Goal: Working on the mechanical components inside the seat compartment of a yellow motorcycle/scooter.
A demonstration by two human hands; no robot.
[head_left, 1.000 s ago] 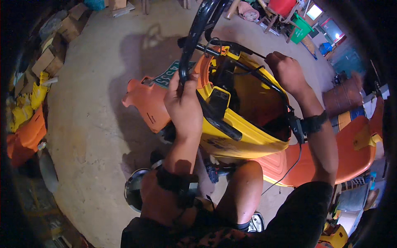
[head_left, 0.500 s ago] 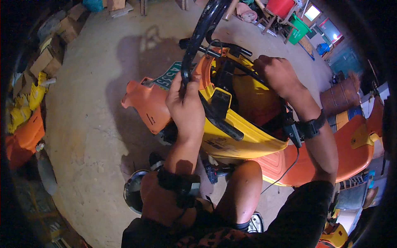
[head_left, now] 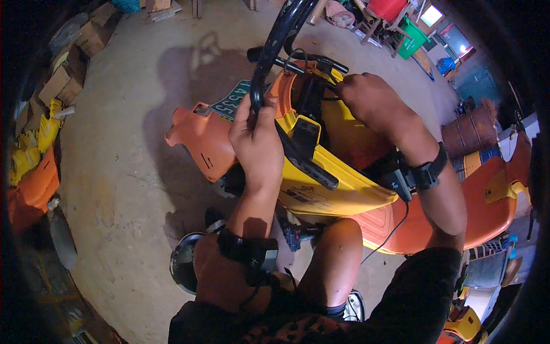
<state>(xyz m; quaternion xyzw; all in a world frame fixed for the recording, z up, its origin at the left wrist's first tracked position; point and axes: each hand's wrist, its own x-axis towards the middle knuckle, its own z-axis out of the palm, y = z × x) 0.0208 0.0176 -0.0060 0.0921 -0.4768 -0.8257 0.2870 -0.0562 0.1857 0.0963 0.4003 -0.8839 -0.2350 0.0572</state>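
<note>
My left hand [head_left: 256, 137] is closed round the lower end of a thick black tubular bar [head_left: 271, 54] that rises toward the far edge. In front of me stands an orange and yellow vehicle body [head_left: 329, 192], apparently a small scooter, its front section open at the top. At the far right of that opening is my right hand [head_left: 369, 106], its fingers curled in. A dark cable [head_left: 331, 77] shows by its fingertips; what the fingers hold is hidden. Left of the bar, a green number plate [head_left: 234, 102] lies against the orange front panel [head_left: 200, 143].
The long orange seat [head_left: 487, 209] reaches right. A drill-like tool [head_left: 290, 234] and a round dark-rimmed bowl-shaped thing [head_left: 184, 266] lie near my legs. Cardboard boxes [head_left: 63, 80] and yellow and orange panels line the left. A green bin [head_left: 411, 39] and rusty drum [head_left: 471, 131] stand at right.
My right hand has moved left and slightly down along the far side of the opening, toward the dark cable. The left hand keeps its hold on the bar.
</note>
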